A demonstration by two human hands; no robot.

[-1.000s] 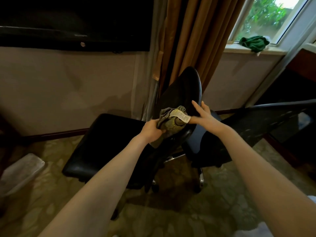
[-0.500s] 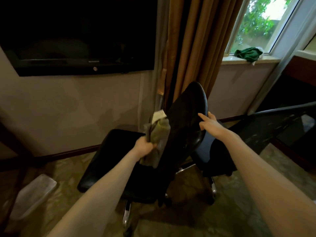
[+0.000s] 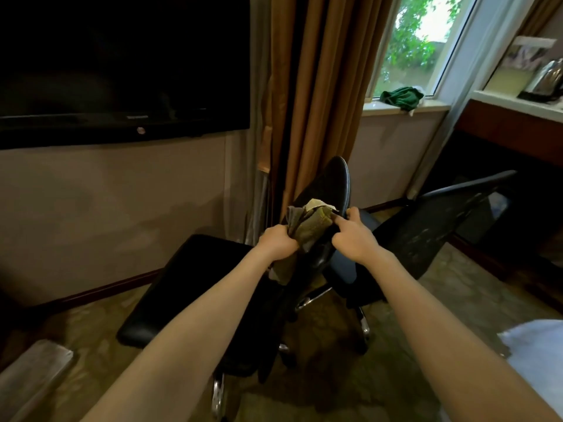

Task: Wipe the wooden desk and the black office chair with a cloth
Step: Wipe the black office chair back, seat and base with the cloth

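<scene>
carpeted room by the window: chair back wipe, risk notes

background: patterned carpet [image 3: 457,300] underfoot, brown curtain [image 3: 320,86] just behind the chair, dark television [image 3: 122,71] on the wall to the left.

fingers: the left hand [image 3: 278,242] has its fingers curled into a tight fist round the lower bunch of the cloth [image 3: 307,226]. the olive cloth lies against the near face of the chair back [image 3: 333,184], with its white label [image 3: 316,205] turned up at the top. on the right hand [image 3: 355,239] the forefinger is straight, tip touching the cloth's right edge. the thumb is up beside the rim and the other fingers are curled in. cannot tell whether it grips the rim or only touches it.

outward: the black chair is seen edge-on, with its seat [image 3: 195,284] off to the left and chrome legs [image 3: 217,391] on the carpet. desk: not surely in view.

risks (judgement only):
- the chair probably swivels or rolls. a firm stroke from the left hand could turn it away if the right hand is not truly bracing the rim.
- the cloth is bunched, so flat contact is small and strips of the back may go unwiped.
- the label could drag across the black surface instead of the fabric.
- the loose tail below the fist could snag near the seat joint.
- pushing the back rearward would press it into the curtain.
</scene>
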